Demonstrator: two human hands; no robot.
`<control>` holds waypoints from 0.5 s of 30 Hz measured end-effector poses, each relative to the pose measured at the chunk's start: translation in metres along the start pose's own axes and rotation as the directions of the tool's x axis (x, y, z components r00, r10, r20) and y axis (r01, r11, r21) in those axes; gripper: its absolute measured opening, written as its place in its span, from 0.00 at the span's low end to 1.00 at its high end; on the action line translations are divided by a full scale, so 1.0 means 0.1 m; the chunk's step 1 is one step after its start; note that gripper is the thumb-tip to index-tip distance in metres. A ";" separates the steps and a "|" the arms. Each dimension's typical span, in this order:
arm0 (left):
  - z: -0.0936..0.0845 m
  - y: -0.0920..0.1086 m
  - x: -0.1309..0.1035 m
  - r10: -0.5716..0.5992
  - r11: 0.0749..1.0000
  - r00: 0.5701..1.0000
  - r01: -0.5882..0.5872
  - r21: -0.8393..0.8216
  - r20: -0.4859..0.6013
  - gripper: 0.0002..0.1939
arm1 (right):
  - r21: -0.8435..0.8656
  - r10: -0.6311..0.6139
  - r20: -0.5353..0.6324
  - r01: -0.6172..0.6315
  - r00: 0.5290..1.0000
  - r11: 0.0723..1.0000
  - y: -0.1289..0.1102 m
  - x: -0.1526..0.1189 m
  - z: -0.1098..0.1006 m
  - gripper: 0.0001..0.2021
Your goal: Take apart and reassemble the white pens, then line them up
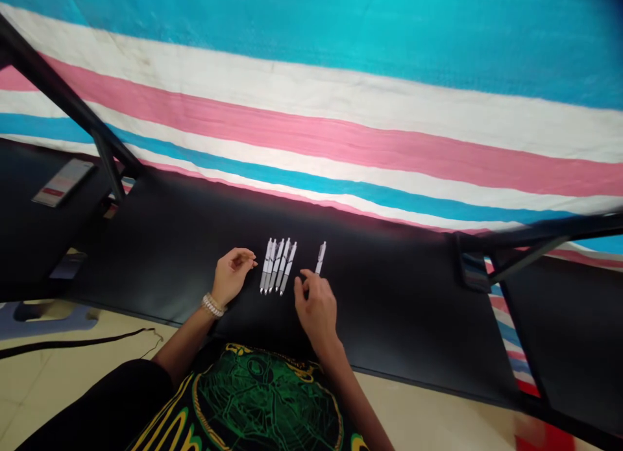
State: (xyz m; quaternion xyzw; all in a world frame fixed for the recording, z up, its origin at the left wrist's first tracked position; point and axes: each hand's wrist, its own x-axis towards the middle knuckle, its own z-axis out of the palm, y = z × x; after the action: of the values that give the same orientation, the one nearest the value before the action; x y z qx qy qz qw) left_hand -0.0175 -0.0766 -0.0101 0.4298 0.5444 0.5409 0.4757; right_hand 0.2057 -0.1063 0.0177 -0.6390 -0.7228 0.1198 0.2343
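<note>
Several white pens (276,264) with grey grips lie side by side in a row on the black table (399,295), tips toward me. One more white pen (320,256) lies apart to their right, its lower end hidden behind my right hand (317,307). The thumb and forefinger of that hand are apart, with nothing between them; I cannot tell whether the other fingers touch the pen. Just left of the row, my left hand (233,274) has its fingers curled and drawn together, with nothing visible in them. A pale braided bracelet circles the left wrist.
Behind the table hangs a striped cloth (311,139). Black metal frame bars (73,100) slant at the left, and another bar (535,237) crosses at the right. A phone-like flat object (64,182) lies on the left-hand surface. A blue-grey stool (53,318) stands at lower left.
</note>
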 end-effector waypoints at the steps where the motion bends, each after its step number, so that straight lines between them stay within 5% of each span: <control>1: 0.01 0.00 0.01 0.000 1.000 1.000 0.000 0.007 -0.001 0.08 | 0.074 0.016 0.056 -0.020 0.998 0.997 -0.07 -0.03 0.03 0.14; 6: 0.03 0.03 0.06 -0.026 0.999 0.998 0.024 0.039 0.050 0.06 | 0.108 0.028 0.201 -0.050 0.979 0.993 -0.26 -0.08 0.14 0.10; 15: 0.04 0.05 0.05 -0.054 0.986 0.993 0.037 0.160 0.104 0.06 | 0.152 -0.056 0.300 0.011 0.952 0.988 -0.18 -0.01 0.02 0.07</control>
State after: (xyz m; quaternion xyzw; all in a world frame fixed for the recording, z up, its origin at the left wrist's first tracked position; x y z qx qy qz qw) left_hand -0.0145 -0.0708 -0.0048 0.4821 0.5686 0.4610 0.4813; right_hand 0.1888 -0.1102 0.0239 -0.5814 -0.7500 0.2660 0.1695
